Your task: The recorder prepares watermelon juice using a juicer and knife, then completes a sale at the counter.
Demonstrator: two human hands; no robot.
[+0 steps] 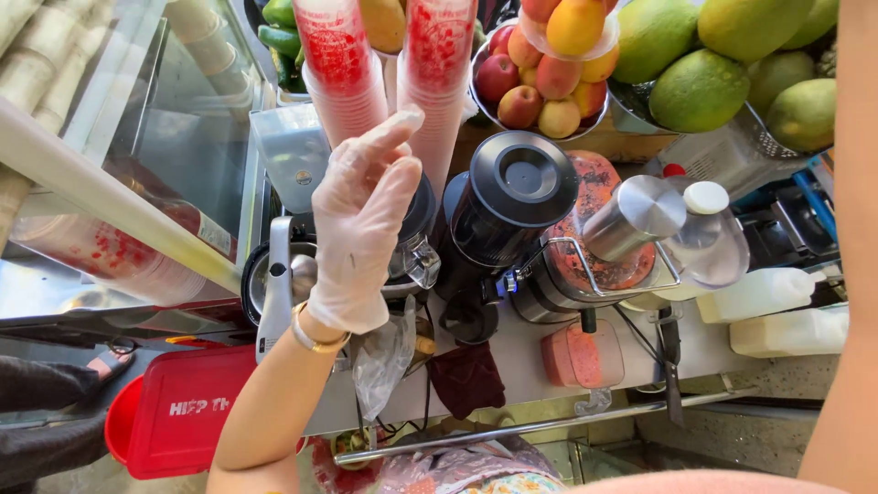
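Observation:
My left hand (364, 224) wears a thin clear glove and a gold bangle. It is raised with its fingers stretched out, and the fingertips are at the base of a stack of clear plastic cups with red print (340, 78). Nothing is in the hand. A second cup stack (439, 64) stands just to the right. Below the hand lie a blender jug (416, 242) and a metal press (279, 284). Only my right forearm (852, 229) shows along the right edge; that hand is out of view.
A black blender lid (517, 183) and a juicer with orange pulp (594, 233) stand at centre, a cup of pink juice (581, 357) below. A bowl of peaches (540, 82) and green mangoes (700, 87) sit behind. A red bin (183, 416) is lower left.

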